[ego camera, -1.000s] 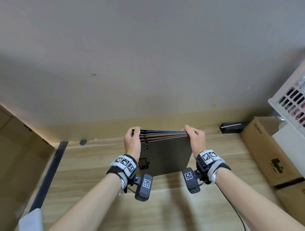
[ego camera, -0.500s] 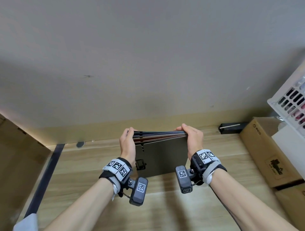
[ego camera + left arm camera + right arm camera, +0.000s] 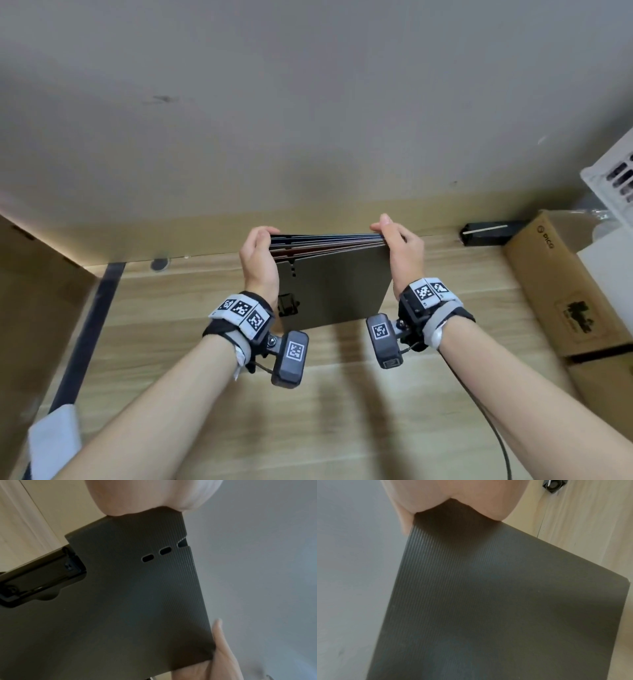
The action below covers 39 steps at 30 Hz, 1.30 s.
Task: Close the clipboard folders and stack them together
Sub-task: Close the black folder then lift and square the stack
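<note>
The folders [image 3: 334,284] stood on edge on the wooden desk [image 3: 342,411], between the two hands and a little beyond the wrists, their long axis running left to right and roughly along the wall [image 3: 308,102] behind. The left hand [image 3: 258,263] gripped the upper left corner, fingers curled over the top edges, and the right hand [image 3: 399,255] gripped the upper right corner the same way, so both were clamped on the pile rather than loose. Several coloured edges, dark, bluish and reddish brown, fanned slightly apart along the top, which suggested the pile was gathered but not yet squared. The nearest cover was dark grey and finely ribbed; in the left wrist view a black metal clip [image 3: 39,577] sat at its left end beside two small slots [image 3: 156,554]. Neither hand looked nearer than the other, each at its own end, so the likely next move, tapping the lower edges on the desk to even them and then tipping the pile flat, would have turned on both wrists lowering together. Uneven pressure could have let an inner folder slip sideways. To the right lay a cardboard box [image 3: 561,294] printed with what looked like "pico" and a dark logo too blurred to read, with a small black object [image 3: 489,233] at the far edge of the desk and a white basket [image 3: 613,181] above. No writing showed on the folders.
</note>
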### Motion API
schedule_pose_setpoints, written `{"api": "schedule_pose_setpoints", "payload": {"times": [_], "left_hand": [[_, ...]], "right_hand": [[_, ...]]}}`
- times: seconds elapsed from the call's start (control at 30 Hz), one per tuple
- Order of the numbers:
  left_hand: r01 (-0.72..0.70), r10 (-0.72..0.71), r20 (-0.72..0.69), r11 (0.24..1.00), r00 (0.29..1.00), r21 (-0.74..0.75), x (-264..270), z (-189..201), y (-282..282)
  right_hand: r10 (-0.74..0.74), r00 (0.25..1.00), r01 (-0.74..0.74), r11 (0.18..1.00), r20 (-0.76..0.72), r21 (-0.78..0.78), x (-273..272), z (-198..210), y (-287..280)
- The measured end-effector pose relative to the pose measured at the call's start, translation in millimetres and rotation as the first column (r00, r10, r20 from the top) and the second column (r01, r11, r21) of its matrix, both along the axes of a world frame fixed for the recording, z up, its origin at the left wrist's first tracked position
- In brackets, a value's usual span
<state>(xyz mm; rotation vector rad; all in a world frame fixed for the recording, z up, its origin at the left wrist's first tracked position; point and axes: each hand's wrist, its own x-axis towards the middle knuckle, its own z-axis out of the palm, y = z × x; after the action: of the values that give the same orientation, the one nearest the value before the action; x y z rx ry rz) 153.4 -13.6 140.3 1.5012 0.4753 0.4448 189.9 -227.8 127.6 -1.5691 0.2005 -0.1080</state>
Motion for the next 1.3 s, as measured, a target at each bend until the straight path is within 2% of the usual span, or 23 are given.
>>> {"api": "schedule_pose_setpoints", "payload": {"times": [0.07,0.17,0.23,0.3,0.4,0.5,0.6,0.63,0.73,0.83,0.93,1.03,1.13,1.3], "left_hand": [[0.0,0.0,0.002,1.0,1.0,-0.012,-0.6,4.3,-1.9],[0.047,-0.047,-0.055,0.999,0.997,0.003,-1.8,3.6,1.9],[0.149,-0.152,-0.067,0.987,0.986,-0.056,-3.1,-5.3,12.3],[0.248,-0.257,-0.108,0.965,0.96,-0.09,-13.2,-14.0,23.5],[0.372,-0.347,-0.279,0.927,0.895,0.039,-40.1,-31.8,28.7],[0.529,-0.388,-0.441,0.807,0.809,0.262,-58.8,-53.8,25.1],[0.611,-0.387,-0.565,0.739,0.729,0.283,-60.7,-78.2,22.6],[0.61,-0.378,-0.574,0.739,0.726,0.285,-60.8,-83.8,20.8],[0.53,-0.294,-0.55,0.778,0.782,0.337,-58.2,-96.8,19.7],[0.486,-0.231,-0.525,0.767,0.819,0.419,-52.7,-103.8,28.4],[0.483,-0.232,-0.505,0.751,0.831,0.451,-52.0,-99.2,42.0],[0.531,-0.307,-0.514,0.761,0.801,0.373,-58.0,-90.2,62.0],[0.532,-0.371,-0.505,0.817,0.779,0.221,-63.4,-94.1,95.0],[0.42,-0.311,-0.502,0.9,0.807,0.118,-70.4,-115.7,155.4]], "right_hand": [[0.059,0.998,-0.059,0.998,-0.004,0.025,-6.3,-3.4,-9.5],[0.224,0.974,-0.224,0.974,-0.033,-0.017,-20.5,-16.1,-27.1],[0.316,0.947,-0.317,0.948,-0.054,-0.012,-25.0,-27.2,-36.7],[0.345,0.937,-0.346,0.938,-0.05,-0.02,-24.0,-36.2,-43.8],[0.373,0.925,-0.378,0.922,-0.074,-0.08,-18.2,-52.5,-51.6],[0.417,0.894,-0.438,0.89,-0.164,-0.126,-19.4,-76.9,-48.6],[0.423,0.883,-0.453,0.881,-0.202,-0.135,-27.0,-100.2,-45.9],[0.417,0.884,-0.451,0.881,-0.211,-0.144,-28.5,-105.6,-46.0],[0.389,0.896,-0.424,0.892,-0.211,-0.157,-29.6,-113.4,-43.8],[0.331,0.926,-0.356,0.926,-0.183,-0.128,-27.3,-109.9,-35.4],[0.311,0.937,-0.331,0.937,-0.162,-0.112,-26.8,-100.8,-19.9],[0.26,0.949,-0.274,0.96,-0.181,-0.059,-29.4,-95.0,2.6],[0.233,0.942,-0.237,0.971,-0.242,0.014,-34.2,-102.1,40.7],[0.204,0.888,-0.176,0.979,-0.411,0.106,-55.3,-146.2,115.7]]}}
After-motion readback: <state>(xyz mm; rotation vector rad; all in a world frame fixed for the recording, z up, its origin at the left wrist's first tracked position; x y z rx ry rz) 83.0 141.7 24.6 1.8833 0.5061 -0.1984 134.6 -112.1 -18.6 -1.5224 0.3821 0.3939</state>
